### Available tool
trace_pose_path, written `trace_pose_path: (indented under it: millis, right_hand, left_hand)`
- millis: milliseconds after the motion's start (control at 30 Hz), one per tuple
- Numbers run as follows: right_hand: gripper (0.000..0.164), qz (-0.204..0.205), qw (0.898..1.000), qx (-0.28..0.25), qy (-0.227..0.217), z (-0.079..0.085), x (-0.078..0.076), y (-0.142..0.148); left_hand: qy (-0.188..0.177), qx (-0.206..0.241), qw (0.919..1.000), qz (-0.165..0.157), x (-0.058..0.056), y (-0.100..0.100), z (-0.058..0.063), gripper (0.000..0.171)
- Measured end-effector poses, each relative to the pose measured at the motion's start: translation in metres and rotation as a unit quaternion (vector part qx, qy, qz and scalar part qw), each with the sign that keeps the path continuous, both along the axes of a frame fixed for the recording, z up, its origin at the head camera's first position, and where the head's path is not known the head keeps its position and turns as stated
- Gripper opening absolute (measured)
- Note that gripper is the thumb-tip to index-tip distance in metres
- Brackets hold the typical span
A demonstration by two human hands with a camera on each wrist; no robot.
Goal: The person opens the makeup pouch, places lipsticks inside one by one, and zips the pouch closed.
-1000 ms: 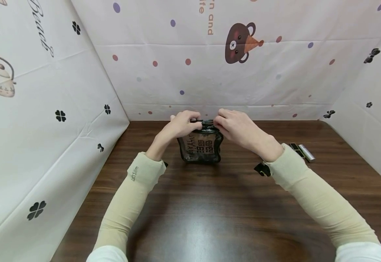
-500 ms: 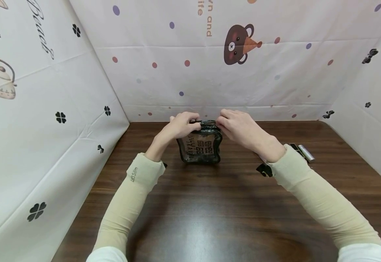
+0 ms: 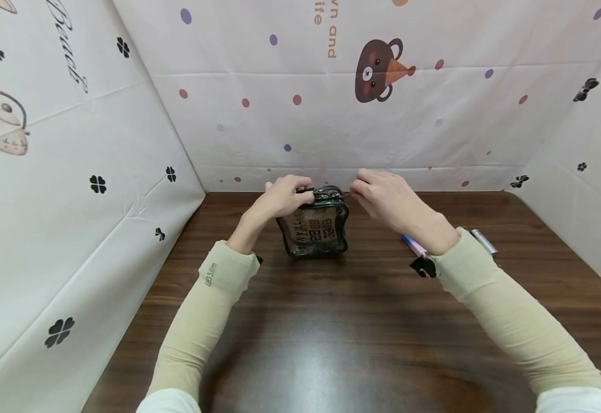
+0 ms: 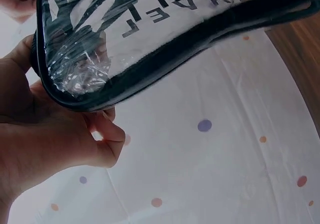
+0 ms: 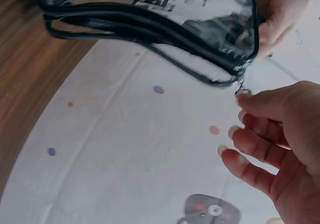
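Observation:
A see-through pouch [image 3: 315, 229] with black edging and dark lettering stands upright on the table towards the back. My left hand [image 3: 281, 197] grips its upper left corner, thumb on the near side. At the other end of the top, my right hand [image 3: 383, 195] pinches the zipper pull, just off the pouch's right corner. The small metal pull [image 5: 243, 91] shows at the thumb tip in the right wrist view, on a short chain from the corner. Lettering and the curved black rim of the pouch [image 4: 165, 49] fill the top of the left wrist view.
Beyond the right wrist lie a silver cylinder [image 3: 484, 241] and a purple-pink slim item [image 3: 414, 245], partly covered by the arm. A white printed cloth [image 3: 280, 126] rises behind the wooden table [image 3: 300, 321] and along both sides.
My right hand has drawn to the right, away from the pouch's top, with the pull. The left hand keeps its hold. The purple-pink item has come into sight; a black-and-gold one is now covered.

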State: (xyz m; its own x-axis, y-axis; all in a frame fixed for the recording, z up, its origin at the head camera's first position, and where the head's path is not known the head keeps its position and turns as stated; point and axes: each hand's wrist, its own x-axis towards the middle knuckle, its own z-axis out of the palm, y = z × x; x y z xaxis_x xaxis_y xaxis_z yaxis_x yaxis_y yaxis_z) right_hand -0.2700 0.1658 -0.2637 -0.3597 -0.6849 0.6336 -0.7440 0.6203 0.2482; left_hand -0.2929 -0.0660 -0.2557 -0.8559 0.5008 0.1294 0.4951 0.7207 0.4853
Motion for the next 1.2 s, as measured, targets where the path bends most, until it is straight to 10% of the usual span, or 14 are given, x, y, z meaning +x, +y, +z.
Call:
trace_pose_path:
  millis: [800,1200]
  right_hand:
    - [0.004,-0.018,1.000,-0.003,-0.022,-0.030,-0.012,0.004]
    - [0.004,0.002,0.986,-0.108,-0.125,-0.033,-0.015,0.006]
  left_hand:
    - [0.003,0.039,0.9992,-0.005,-0.002,-0.004,-0.004,0.024]
    - [-0.043,0.078,0.9960,-0.006,-0.001,-0.012,-0.002,0.014]
